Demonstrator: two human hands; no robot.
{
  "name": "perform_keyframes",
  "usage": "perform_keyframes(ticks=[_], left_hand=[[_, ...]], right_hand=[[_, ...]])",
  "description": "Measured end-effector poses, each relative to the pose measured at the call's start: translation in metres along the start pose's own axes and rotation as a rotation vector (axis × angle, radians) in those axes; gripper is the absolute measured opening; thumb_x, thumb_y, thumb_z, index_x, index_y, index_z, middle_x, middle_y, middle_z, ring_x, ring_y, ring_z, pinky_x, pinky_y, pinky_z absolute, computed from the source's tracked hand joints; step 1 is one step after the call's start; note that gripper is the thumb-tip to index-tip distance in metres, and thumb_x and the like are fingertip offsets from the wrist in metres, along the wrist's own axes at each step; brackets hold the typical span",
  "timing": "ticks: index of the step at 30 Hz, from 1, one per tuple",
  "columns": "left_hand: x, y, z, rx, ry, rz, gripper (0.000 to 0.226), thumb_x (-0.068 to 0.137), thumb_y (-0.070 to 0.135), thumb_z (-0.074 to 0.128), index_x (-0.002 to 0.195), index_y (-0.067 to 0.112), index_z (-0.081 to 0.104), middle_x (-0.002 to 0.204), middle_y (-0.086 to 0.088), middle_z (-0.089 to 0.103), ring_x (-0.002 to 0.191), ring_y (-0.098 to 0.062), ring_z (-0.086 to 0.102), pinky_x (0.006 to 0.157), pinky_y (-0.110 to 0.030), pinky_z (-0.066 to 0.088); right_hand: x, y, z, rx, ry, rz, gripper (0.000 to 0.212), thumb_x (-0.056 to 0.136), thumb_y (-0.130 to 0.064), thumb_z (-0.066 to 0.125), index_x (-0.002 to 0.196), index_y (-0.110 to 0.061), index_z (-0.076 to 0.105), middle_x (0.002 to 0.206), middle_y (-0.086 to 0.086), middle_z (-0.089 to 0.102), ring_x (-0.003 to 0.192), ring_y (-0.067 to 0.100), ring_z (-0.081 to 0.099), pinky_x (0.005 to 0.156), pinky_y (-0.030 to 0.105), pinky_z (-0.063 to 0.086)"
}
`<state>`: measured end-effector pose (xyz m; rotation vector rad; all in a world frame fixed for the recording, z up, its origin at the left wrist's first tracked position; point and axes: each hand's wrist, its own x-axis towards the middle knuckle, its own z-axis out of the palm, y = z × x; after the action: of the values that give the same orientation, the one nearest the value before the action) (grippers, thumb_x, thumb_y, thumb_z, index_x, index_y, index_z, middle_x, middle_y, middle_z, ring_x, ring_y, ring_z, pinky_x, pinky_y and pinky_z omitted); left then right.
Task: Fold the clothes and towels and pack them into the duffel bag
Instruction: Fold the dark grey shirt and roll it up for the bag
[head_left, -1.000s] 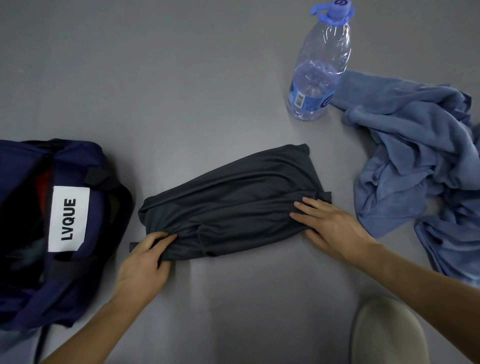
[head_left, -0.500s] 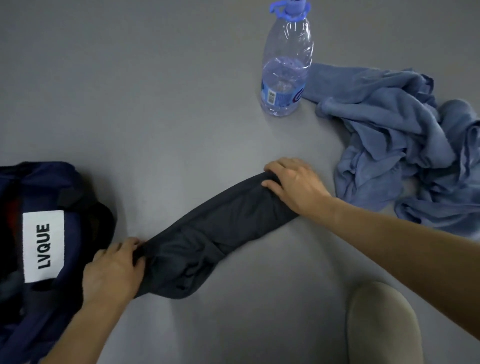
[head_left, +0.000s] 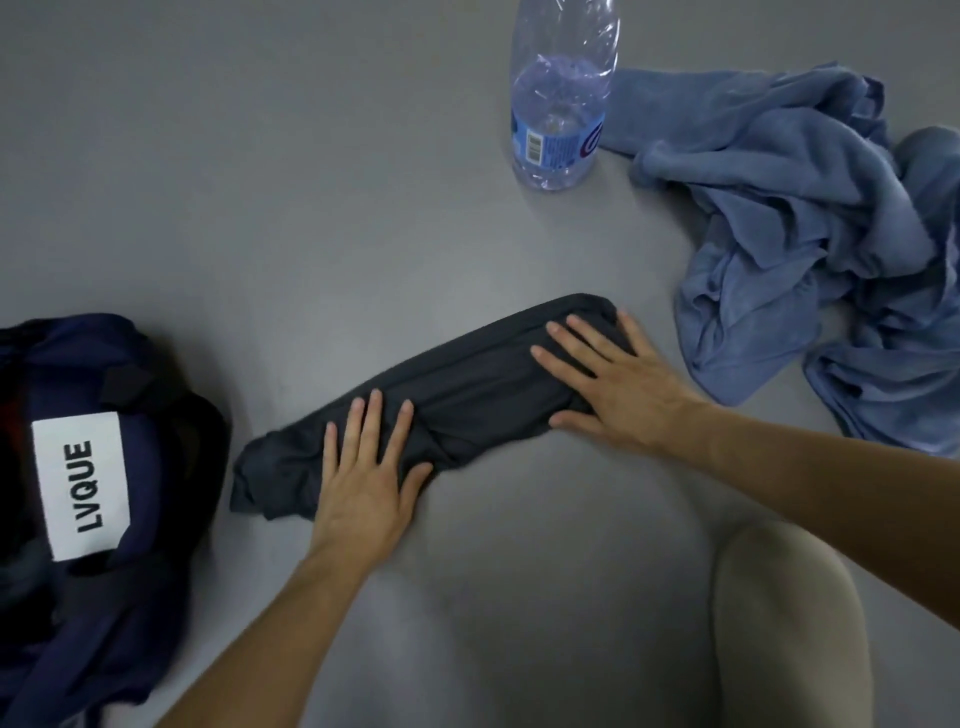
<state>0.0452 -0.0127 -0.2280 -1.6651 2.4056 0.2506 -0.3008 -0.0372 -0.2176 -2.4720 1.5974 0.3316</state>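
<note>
A beige-clad knee (head_left: 789, 623) is seen nearest, at about five o'clock in the head view. Just beyond it, a dark grey garment (head_left: 467, 395) lies on the grey surface (head_left: 311, 182), folded into a long narrow band that runs from eight o'clock up towards two o'clock across the middle of the view. Both hands are laid flat on it, well apart from each other, with nothing gripped. The left hand (head_left: 363, 467) is pressed on the band's lower part, near its eight o'clock end, with its fingers straight and slightly spread. The right hand (head_left: 608, 384) is pressed on the two o'clock end, fingers likewise straight and pointing towards ten o'clock.

At nine o'clock from the garment, just beside its lower end, the navy duffel bag (head_left: 150, 467) is seen, cut off by the left edge. A white label (head_left: 80, 488) reading LVQUE is borne on it. Whether bag and garment touch cannot be told.

Farther off, at two o'clock, a blue towel (head_left: 779, 208) lies crumpled in a heap, near the right hand but apart from it. At twelve o'clock a clear plastic water bottle (head_left: 558, 104) stands upright, partly filled, just beside the towel's far left corner.
</note>
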Motion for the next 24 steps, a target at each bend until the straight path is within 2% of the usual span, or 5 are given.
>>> perform_keyframes(ticks=[4, 7, 14, 18, 24], left_hand=[[0.046, -0.033, -0.024, 0.108, 0.061, 0.017, 0.066, 0.102, 0.05, 0.039, 0.16, 0.027, 0.018, 0.167, -0.016, 0.013, 0.154, -0.034, 0.006, 0.123, -0.057, 0.007], [0.057, -0.027, -0.042, 0.054, 0.054, -0.157, 0.075, 0.099, 0.033, 0.05, 0.161, 0.025, 0.008, 0.168, -0.016, 0.0, 0.154, -0.034, -0.006, 0.124, -0.056, -0.002], [0.011, 0.042, -0.042, -0.521, 0.129, -0.364, 0.061, 0.102, 0.014, 0.04, 0.16, 0.02, 0.021, 0.168, -0.006, 0.007, 0.155, -0.023, 0.005, 0.126, -0.044, 0.015], [-0.016, 0.072, -0.042, -0.646, 0.165, -0.48, 0.053, 0.105, 0.039, 0.039, 0.157, 0.031, 0.029, 0.163, 0.001, 0.024, 0.147, -0.02, 0.026, 0.121, -0.038, 0.027], [-0.014, 0.08, -0.059, -0.972, 0.13, -0.742, 0.028, 0.098, 0.04, 0.06, 0.121, 0.031, 0.047, 0.11, 0.009, 0.064, 0.087, -0.003, 0.061, 0.08, -0.026, 0.05]], right_hand=[[-0.014, -0.012, -0.002, 0.077, 0.019, 0.08, 0.082, 0.095, -0.075, 0.004, 0.159, -0.025, 0.017, 0.163, 0.011, 0.025, 0.151, 0.031, 0.023, 0.119, 0.061, 0.019], [-0.033, -0.039, -0.012, 0.058, 0.042, 0.091, 0.086, 0.096, -0.074, 0.012, 0.151, -0.017, 0.042, 0.147, 0.023, 0.049, 0.124, 0.043, 0.053, 0.107, 0.059, 0.034], [-0.073, -0.096, -0.008, 0.118, 0.125, -0.131, 0.074, 0.097, -0.071, 0.022, 0.13, -0.021, 0.066, 0.097, 0.008, 0.066, 0.08, 0.032, 0.063, 0.094, 0.052, 0.05], [-0.063, -0.088, -0.012, 0.299, 0.137, -0.172, 0.054, 0.098, -0.062, 0.035, 0.118, -0.027, 0.071, 0.091, -0.003, 0.063, 0.079, 0.02, 0.061, 0.07, 0.034, 0.056], [-0.005, -0.064, -0.043, 0.944, 0.065, 0.37, 0.042, 0.097, -0.036, 0.061, 0.137, -0.027, 0.056, 0.129, -0.005, 0.059, 0.114, 0.016, 0.059, 0.1, 0.033, 0.047]])
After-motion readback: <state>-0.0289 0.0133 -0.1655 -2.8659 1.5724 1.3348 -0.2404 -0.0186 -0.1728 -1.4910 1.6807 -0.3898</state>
